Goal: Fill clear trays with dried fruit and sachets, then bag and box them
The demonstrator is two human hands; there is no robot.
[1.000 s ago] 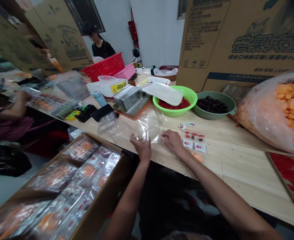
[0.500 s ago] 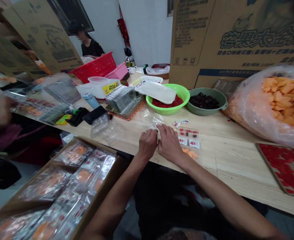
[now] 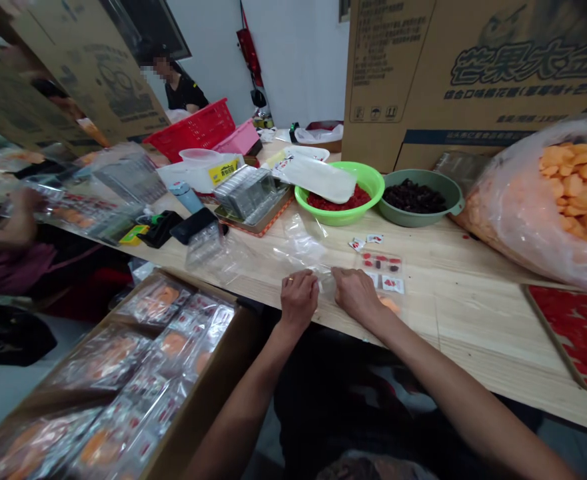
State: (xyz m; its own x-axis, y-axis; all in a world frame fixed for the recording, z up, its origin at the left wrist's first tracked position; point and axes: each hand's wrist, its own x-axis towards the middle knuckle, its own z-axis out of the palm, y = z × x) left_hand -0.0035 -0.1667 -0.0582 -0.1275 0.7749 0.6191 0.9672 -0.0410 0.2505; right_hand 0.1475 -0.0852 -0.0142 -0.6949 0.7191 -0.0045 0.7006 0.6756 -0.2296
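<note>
A clear plastic bag point(image 3: 306, 241) lies on the wooden table with its near edge between my hands. My left hand point(image 3: 299, 297) is closed on the near left part of the bag, fingers curled. To its right, my right hand point(image 3: 357, 293) pinches the other side of the bag edge. Beside and partly under my right forearm is a clear tray point(image 3: 398, 265) with red and dark pieces, white sachets point(image 3: 392, 285) and orange pieces point(image 3: 389, 304). Two more small sachets point(image 3: 374, 239) lie just behind the tray.
A green bowl point(image 3: 340, 217) of red pieces and a grey-green bowl point(image 3: 418, 217) of dark pieces stand behind. A big bag point(image 3: 510, 200) of orange pieces and a red-covered tray point(image 3: 568, 320) are right. A carton point(image 3: 246, 347) of packed trays stands lower left. People sit beyond.
My hands have moved apart, my right hand shifting right, and the bag's edge now shows stretched between them. The whole view has shifted slightly.
</note>
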